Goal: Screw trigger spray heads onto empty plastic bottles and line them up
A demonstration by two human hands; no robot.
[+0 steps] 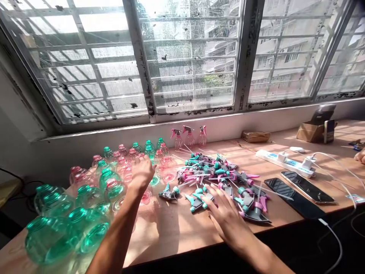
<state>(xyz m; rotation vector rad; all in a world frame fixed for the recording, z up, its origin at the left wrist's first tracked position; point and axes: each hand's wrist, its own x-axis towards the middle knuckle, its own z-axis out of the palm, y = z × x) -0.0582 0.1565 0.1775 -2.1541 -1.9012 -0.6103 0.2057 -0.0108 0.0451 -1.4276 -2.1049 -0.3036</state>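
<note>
My left hand (143, 172) reaches among the open-necked plastic bottles, its fingers curled over a pink bottle (168, 171); whether it grips one is hidden. Green bottles (85, 224) and pink bottles (122, 163) crowd the table's left side. My right hand (225, 213) lies with fingers stretched out flat over a teal spray head (196, 201) at the near edge of a pile of teal and pink spray heads (222, 175). It holds nothing.
Three finished pink spray bottles (189, 137) stand by the window wall. Two phones (296, 190) lie at the right, beside a white power strip (285, 161) with cables. A cardboard box (313, 129) stands far right. Another person's hand (361, 155) shows at the right edge.
</note>
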